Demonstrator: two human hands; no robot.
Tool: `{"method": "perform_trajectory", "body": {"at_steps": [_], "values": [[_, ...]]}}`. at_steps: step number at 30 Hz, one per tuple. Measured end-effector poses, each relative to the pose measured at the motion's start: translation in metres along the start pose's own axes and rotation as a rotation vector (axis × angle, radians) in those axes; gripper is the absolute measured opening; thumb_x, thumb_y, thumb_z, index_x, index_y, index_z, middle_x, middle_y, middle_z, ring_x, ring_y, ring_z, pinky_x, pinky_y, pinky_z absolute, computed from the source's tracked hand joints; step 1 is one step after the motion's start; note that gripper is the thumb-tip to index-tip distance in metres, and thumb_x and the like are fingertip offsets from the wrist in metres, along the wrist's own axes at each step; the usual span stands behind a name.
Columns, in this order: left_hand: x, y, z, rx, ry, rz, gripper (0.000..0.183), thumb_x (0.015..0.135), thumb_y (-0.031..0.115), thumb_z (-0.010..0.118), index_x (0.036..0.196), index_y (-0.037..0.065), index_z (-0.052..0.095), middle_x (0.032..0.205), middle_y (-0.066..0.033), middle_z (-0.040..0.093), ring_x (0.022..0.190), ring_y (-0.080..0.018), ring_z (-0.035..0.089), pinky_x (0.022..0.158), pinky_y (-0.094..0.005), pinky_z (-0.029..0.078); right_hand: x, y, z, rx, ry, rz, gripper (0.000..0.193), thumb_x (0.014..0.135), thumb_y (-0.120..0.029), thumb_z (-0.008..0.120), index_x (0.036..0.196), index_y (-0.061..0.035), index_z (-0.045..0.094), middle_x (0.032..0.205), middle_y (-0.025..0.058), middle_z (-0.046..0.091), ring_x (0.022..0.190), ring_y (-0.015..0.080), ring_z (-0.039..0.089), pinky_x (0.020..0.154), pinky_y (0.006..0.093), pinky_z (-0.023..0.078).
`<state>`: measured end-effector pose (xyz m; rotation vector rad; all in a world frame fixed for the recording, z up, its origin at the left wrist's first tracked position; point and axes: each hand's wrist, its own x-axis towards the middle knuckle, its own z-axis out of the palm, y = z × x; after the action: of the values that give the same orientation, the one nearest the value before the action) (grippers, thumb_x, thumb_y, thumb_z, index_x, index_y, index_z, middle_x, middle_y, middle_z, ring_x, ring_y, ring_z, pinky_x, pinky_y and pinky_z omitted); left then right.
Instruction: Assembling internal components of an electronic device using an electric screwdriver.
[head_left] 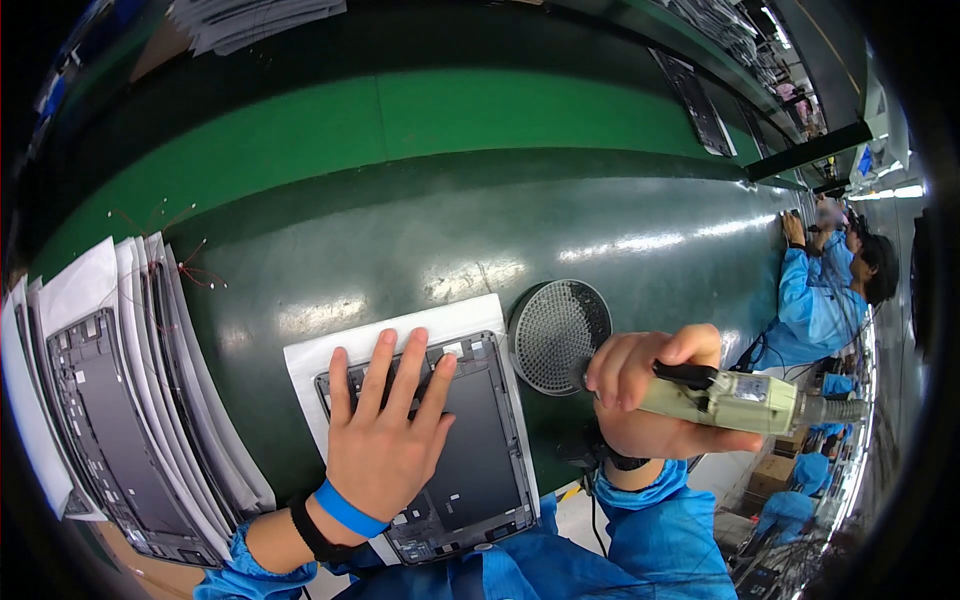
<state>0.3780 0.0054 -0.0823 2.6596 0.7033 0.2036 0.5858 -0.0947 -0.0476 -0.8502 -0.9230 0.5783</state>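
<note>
My left hand [385,450] lies flat with fingers spread on a dark tablet housing [482,440], steadying or touching its upper left part. The housing rests on a white sheet [470,317] at the bench's near edge, and small parts show along its frame. My right hand [640,385] is wrapped round a pale green electric screwdriver [752,402], held above the bench to the right of the housing. The tool's tip is hidden by my fingers. Just beyond the housing's right corner sits a round dark dish [560,335] with a perforated surface, close to my right hand.
On the left stands a stack of tablet housings [125,430] layered with white sheets [85,275]; thin red wires [200,275] poke out behind it. A long dark panel [695,105] lies at the far right. A person in blue [825,290] works farther along the bench [400,240].
</note>
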Motion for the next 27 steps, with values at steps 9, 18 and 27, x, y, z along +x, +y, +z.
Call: {"method": "perform_trajectory", "body": {"at_steps": [9, 18, 27], "values": [[0.0, -0.001, 0.0, -0.002, -0.013, -0.012, 0.056, 0.076, 0.025, 0.071, 0.129, 0.011, 0.056, 0.143, -0.0167, 0.039, 0.134, -0.0366, 0.034, 0.107, -0.0625, 0.022, -0.003, 0.02, -0.001, -0.1, -0.008, 0.026, 0.091, 0.069, -0.088, 0.045, 0.102, -0.0035, 0.047, 0.06, 0.0083, 0.053, 0.051, 0.019, 0.053, 0.05, 0.035, 0.047], [0.0, 0.0, 0.003, -0.006, 0.009, -0.048, 0.054, 0.073, 0.029, 0.072, 0.124, 0.016, 0.061, 0.141, -0.0102, 0.045, 0.133, -0.0315, 0.036, 0.108, -0.0624, 0.023, -0.004, 0.023, 0.001, -0.166, -0.021, 0.03, 0.091, 0.068, -0.089, 0.044, 0.1, -0.0042, 0.047, 0.058, 0.0066, 0.051, 0.05, 0.018, 0.052, 0.05, 0.0331, 0.046], [0.0, -0.002, 0.002, -0.022, -0.003, -0.021, 0.058, 0.074, 0.025, 0.073, 0.127, 0.011, 0.057, 0.143, -0.0165, 0.04, 0.134, -0.0357, 0.034, 0.108, -0.0621, 0.022, -0.003, 0.023, 0.001, -0.197, -0.057, 0.036, 0.09, 0.068, -0.089, 0.043, 0.1, -0.005, 0.045, 0.058, 0.0059, 0.05, 0.05, 0.0172, 0.052, 0.05, 0.0331, 0.046]]}}
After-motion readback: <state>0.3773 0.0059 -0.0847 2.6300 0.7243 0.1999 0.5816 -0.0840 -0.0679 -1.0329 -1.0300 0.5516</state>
